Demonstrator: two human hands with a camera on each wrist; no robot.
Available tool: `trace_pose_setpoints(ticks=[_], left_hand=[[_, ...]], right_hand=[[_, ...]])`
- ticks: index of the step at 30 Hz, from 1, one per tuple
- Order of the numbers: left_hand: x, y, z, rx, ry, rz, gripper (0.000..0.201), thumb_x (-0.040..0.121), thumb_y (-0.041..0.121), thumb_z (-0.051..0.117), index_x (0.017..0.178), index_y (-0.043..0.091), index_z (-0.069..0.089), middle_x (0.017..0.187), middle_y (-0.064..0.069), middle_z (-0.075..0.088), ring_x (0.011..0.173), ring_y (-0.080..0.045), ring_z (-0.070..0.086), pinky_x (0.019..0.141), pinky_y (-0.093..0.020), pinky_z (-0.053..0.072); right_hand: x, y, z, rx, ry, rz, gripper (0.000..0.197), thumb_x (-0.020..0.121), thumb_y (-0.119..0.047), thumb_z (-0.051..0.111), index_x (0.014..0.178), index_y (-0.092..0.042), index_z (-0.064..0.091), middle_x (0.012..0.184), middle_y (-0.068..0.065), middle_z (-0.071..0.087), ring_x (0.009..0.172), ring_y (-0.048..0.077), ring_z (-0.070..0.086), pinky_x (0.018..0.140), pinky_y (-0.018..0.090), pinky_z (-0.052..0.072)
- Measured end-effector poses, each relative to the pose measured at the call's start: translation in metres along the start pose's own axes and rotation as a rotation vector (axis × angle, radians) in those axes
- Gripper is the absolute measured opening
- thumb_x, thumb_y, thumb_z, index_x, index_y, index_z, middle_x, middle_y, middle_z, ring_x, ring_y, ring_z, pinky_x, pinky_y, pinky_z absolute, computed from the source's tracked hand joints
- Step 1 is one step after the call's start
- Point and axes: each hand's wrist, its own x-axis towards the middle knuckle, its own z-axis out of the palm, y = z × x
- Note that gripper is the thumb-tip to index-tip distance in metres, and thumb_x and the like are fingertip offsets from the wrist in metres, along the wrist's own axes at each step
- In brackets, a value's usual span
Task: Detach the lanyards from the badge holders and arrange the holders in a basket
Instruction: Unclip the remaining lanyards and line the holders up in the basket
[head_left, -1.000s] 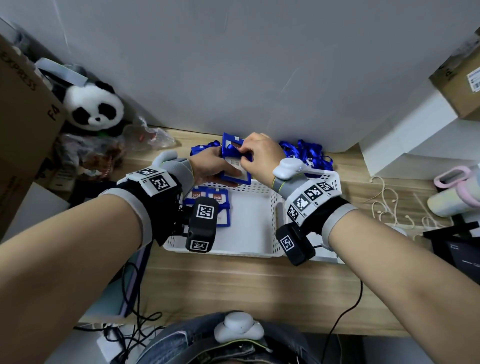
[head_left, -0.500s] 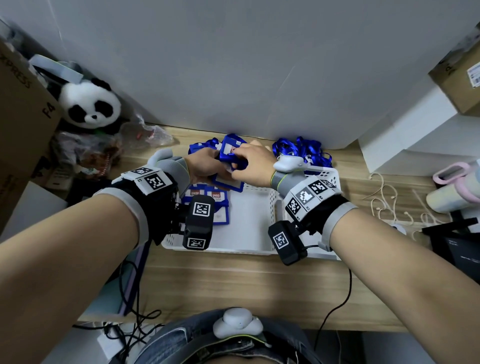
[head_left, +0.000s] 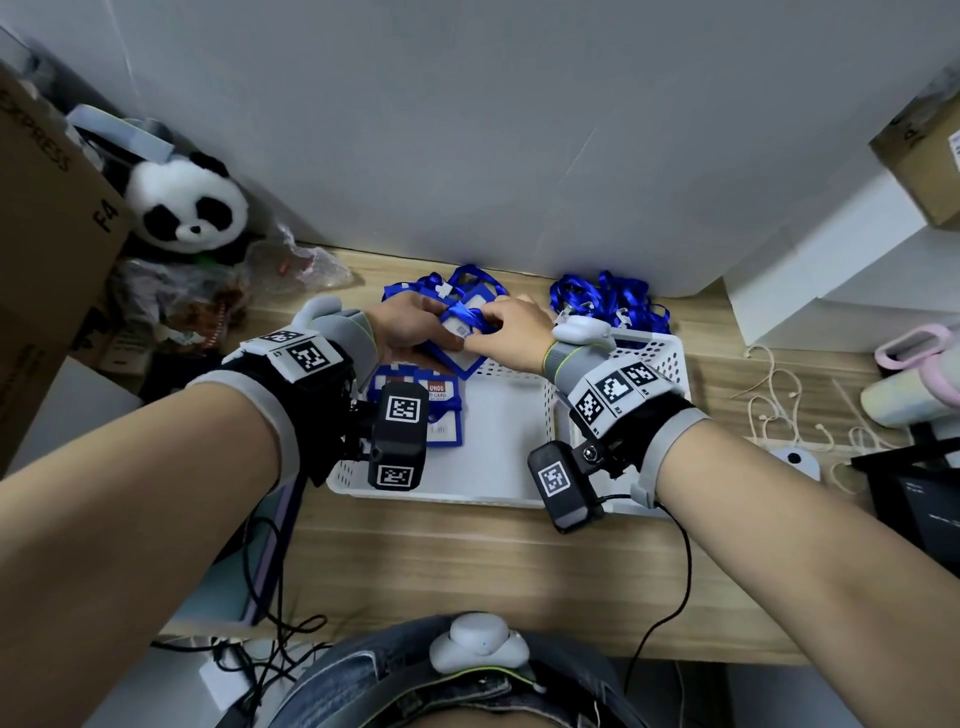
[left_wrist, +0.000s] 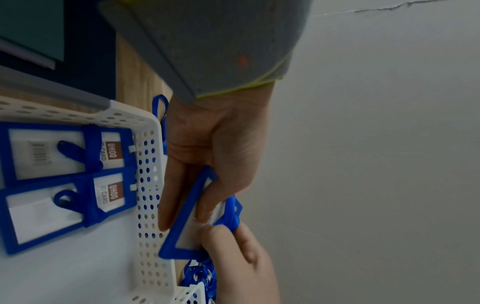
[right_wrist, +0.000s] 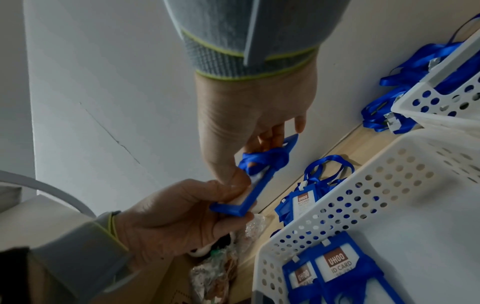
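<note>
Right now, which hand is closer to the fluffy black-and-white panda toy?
Left. The left hand is on the panda toy's side of the held blue badge holder; the right hand is beyond it.

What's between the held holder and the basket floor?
Mainly its own lanyard, wrapped round the holder that both the left hand and right hand grip. The basket below has bare floor beside two holders.

Two badge holders (head_left: 415, 410) lie in the basket (head_left: 498, 483), lanyards (head_left: 608, 301) behind it.
</note>
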Motion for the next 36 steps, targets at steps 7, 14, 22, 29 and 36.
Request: trace_pose_setpoints(ticks=[7, 14, 22, 29, 36], left_hand=[[0.002, -0.001, 0.001, 0.019, -0.001, -0.016, 0.043, 0.084, -0.003, 0.061, 0.125, 0.003, 0.051, 0.119, -0.019, 0.061, 0.106, -0.032, 0.063, 0.088, -0.044, 0.053], [0.002, 0.003, 0.001, 0.007, -0.026, -0.029, 0.032, 0.086, -0.001, 0.059, 0.118, 0.002, 0.055, 0.11, -0.016, 0.064, 0.092, -0.027, 0.065, 0.07, -0.037, 0.058], [0.0, 0.002, -0.003, -0.047, -0.036, -0.045, 0.027, 0.087, -0.002, 0.057, 0.114, 0.001, 0.055, 0.099, -0.014, 0.065, 0.086, -0.024, 0.065, 0.067, -0.036, 0.059], [-0.002, 0.001, -0.004, -0.086, 0.031, -0.056, 0.021, 0.088, -0.002, 0.056, 0.109, 0.0, 0.054, 0.096, -0.015, 0.064, 0.081, -0.024, 0.065, 0.059, -0.033, 0.06], [0.007, -0.003, -0.006, -0.262, 0.237, 0.039, 0.036, 0.09, -0.003, 0.053, 0.125, 0.005, 0.048, 0.11, -0.015, 0.061, 0.087, -0.027, 0.063, 0.071, -0.042, 0.054]], right_hand=[[-0.002, -0.001, 0.0, -0.088, 0.014, -0.027, 0.036, 0.076, -0.033, 0.061, 0.055, -0.02, 0.035, 0.064, -0.001, 0.046, 0.075, 0.023, 0.045, 0.053, 0.027, 0.021], [-0.004, -0.001, 0.0, -0.203, 0.041, -0.073, 0.031, 0.082, -0.029, 0.053, 0.062, -0.023, 0.031, 0.074, -0.002, 0.049, 0.09, 0.031, 0.052, 0.06, 0.027, 0.024], [-0.007, 0.005, -0.002, 0.027, 0.194, -0.143, 0.024, 0.081, -0.024, 0.057, 0.103, -0.018, 0.049, 0.079, 0.004, 0.057, 0.071, 0.024, 0.052, 0.059, 0.033, 0.039], [0.001, 0.01, 0.005, 0.177, 0.259, -0.137, 0.006, 0.081, -0.02, 0.065, 0.084, -0.015, 0.066, 0.09, -0.003, 0.065, 0.085, 0.017, 0.059, 0.077, 0.03, 0.049], [-0.001, 0.009, 0.012, 0.54, 0.095, -0.158, 0.006, 0.084, -0.008, 0.066, 0.089, -0.005, 0.066, 0.079, -0.011, 0.055, 0.071, 0.002, 0.051, 0.069, 0.013, 0.04]])
